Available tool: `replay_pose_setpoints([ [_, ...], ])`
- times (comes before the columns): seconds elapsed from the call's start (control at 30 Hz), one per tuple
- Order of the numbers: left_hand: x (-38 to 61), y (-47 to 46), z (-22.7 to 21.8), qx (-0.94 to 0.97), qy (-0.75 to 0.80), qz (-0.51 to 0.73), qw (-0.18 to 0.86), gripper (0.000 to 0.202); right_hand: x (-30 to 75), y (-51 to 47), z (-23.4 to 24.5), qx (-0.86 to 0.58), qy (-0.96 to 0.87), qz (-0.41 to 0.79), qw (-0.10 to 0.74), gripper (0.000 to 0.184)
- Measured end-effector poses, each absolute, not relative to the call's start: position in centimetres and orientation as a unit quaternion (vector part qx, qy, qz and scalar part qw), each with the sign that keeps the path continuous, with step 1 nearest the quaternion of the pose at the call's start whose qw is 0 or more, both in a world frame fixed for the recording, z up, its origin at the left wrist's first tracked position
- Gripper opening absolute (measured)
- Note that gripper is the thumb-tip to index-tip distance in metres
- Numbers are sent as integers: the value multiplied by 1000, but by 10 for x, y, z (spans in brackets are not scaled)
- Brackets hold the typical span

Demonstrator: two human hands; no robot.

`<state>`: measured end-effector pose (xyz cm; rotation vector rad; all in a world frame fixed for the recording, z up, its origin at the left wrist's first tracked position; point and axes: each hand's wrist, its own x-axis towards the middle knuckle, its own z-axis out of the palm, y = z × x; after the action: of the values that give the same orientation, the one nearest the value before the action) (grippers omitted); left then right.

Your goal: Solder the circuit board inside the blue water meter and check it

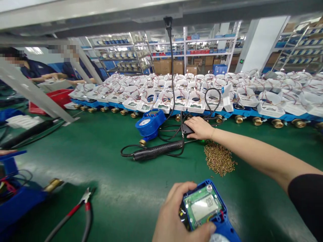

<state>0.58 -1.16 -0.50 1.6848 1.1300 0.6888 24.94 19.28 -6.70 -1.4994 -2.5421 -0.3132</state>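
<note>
The left hand (174,215) grips 1 blue meter (205,208), screen up, low over the near edge of the green table (113,188). The right hand (199,128) lies palm-down on a small black box (187,129) beside the screwdriver (158,150) and screws (219,158); whether it grips the box cannot be told. Keeping the meter level and steady probably serves best while the right arm is stretched out.

I am counting two blue meters apart from the rows: one open meter (205,206) with its display showing, and one closed meter (150,123) standing on the green tabletop (113,174). I am also seeing one black screwdriver (157,151), one pile of brass screws (219,158), one pair of red pliers (80,210) and one red bin (59,96). The white-lidded meters (180,101) in rows are too many for counting. Two co-workers (35,72) are showing at the left.
</note>
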Motion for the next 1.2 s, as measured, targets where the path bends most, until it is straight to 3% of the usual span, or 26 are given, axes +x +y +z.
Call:
replay_pose_setpoints([
  [0.17,6,-14,-2,684,469,278,484,52,245,204,-92,-512,-850,-59,108,44],
  [0.33,5,-15,-4,692,463,266,486,53,250,192,-79,-483,-861,17,157,38],
  [0.47,4,-14,-5,712,452,255,474,53,265,131,-53,-475,-843,84,238,26],
  [0.7,10,-13,-7,739,423,261,454,53,276,-23,-34,-486,-743,255,383,25],
  [0.93,35,-29,-10,770,354,227,480,58,246,-98,-37,-460,-633,413,466,38],
  [1.2,43,-32,-6,784,358,205,464,57,242,-116,-52,-441,-608,443,489,48],
])
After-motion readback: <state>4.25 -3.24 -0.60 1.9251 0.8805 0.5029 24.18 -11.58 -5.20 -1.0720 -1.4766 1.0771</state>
